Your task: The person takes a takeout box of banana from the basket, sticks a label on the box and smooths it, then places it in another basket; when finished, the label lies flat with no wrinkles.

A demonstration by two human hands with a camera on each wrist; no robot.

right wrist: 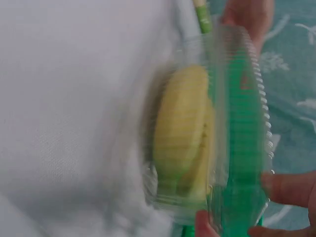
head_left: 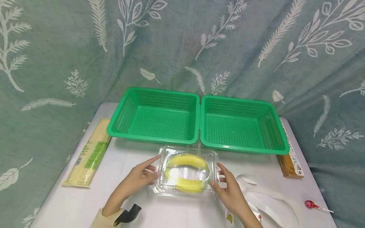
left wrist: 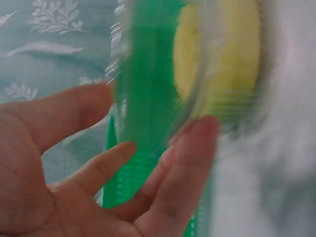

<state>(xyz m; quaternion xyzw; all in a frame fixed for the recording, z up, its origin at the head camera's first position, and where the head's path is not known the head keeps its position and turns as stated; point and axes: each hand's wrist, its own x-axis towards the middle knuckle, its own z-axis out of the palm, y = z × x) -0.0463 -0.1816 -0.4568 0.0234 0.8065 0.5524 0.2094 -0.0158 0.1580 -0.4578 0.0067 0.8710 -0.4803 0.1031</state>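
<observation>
A clear plastic clamshell box (head_left: 168, 190), its lid down, has two yellow bananas (head_left: 186, 160) inside, curving toward each other in the head view. My left hand (head_left: 138, 179) grips its left side, thumb on one edge and fingertips on another in the left wrist view. At the opposite side my right hand (head_left: 231, 193) holds the box between thumb and fingers. The right wrist view has the box (right wrist: 242, 143) side-on, with the bananas (right wrist: 180, 121) seen through its blurred wall. Both hands are in front of the green baskets.
Two green plastic baskets, left (head_left: 154, 139) and right (head_left: 245, 148), stand side by side at the back. A packet of pale sticks (head_left: 88, 155) lies left; a brown box (head_left: 288, 164), a red lollipop (head_left: 309, 204) and a loose white strip (head_left: 269, 190) are at the right.
</observation>
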